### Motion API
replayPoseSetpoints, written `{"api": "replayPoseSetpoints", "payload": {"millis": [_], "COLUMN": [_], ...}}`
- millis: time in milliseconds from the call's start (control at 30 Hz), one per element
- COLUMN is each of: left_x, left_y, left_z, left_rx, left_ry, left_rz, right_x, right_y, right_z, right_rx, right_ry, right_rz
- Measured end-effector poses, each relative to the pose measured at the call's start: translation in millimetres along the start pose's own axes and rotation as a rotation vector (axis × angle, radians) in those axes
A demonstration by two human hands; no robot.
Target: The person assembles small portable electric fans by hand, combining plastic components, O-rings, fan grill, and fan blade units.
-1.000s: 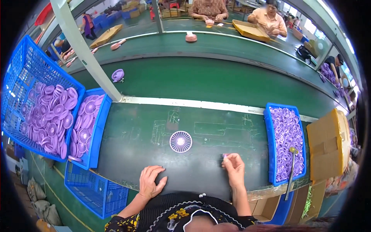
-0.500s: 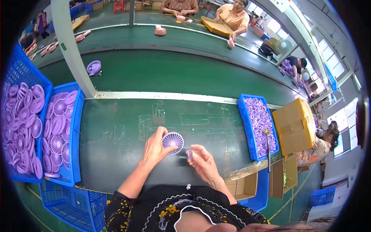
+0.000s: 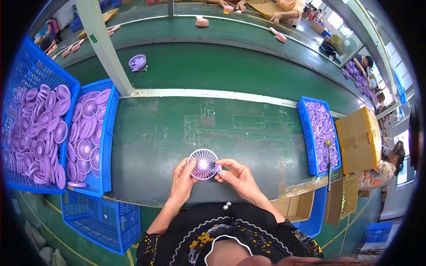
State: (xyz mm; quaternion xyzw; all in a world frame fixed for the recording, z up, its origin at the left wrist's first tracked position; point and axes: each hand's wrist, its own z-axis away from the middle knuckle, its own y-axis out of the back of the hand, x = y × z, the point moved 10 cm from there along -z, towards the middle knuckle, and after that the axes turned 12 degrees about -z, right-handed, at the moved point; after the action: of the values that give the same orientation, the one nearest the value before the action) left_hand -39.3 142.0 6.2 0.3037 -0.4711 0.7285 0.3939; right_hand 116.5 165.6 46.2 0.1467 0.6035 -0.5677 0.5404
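Nearest to me, along the lower edge, is the wearer's black top [image 3: 179, 228] with yellow flowers and white trim. Just beyond it both bare forearms reach in over a dark green worktable [image 3: 142, 177]. The left hand [image 3: 181, 181] is closed on the left edge of a round, pale purple grille [image 3: 203, 164] with thin spokes around a light centre, its thumb over the rim. The right hand [image 3: 240, 178] pinches a small purple piece [image 3: 218, 170] between thumb and fingers, right at the grille's right edge; I cannot tell whether the two parts are joined. The grille is above the near middle of the table.

To the left I see a blue tray [image 3: 108, 153] of similar grilles, and beside it a larger blue basket [image 3: 42, 57] heaped with more. To the right stands a narrow blue tray [image 3: 302, 114] full of small purple rings, with a metal rod [image 3: 329, 166] lying across its edge, and next to it a cardboard box [image 3: 358, 142].

Farther off, past a white rail [image 3: 213, 94], runs a green belt [image 3: 199, 66] carrying one purple part [image 3: 138, 63]. Beyond that, pink parts [image 3: 202, 22] lie on another surface, and co-workers sit at the far side.
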Motion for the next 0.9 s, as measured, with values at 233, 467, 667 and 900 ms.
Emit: {"api": "replayPoseSetpoints", "payload": {"millis": [233, 467, 667, 900], "left_x": [-18.5, -28.5, -44.2, -66.0], "left_y": [-15.3, -40.7, -62.2, -63.6], "left_z": [-2.3, -2.3, -6.3, -12.2], "left_rx": [-0.038, -0.103, -0.147, -0.255], "left_ry": [0.026, -0.022, -0.071, -0.012], "left_rz": [-0.126, -0.199, -0.381, -0.393], "right_x": [-5.2, -54.7, -56.7, -48.9], "right_y": [15.9, -9.0, 16.6, 32.5], "right_z": [15.2, 19.3, 33.9, 38.5], "right_rx": [0.105, 0.112, 0.191, 0.112], "right_ry": [0.079, 0.545, 0.595, 0.626], "right_rz": [0.168, 0.815, 1.106, 0.903]}}
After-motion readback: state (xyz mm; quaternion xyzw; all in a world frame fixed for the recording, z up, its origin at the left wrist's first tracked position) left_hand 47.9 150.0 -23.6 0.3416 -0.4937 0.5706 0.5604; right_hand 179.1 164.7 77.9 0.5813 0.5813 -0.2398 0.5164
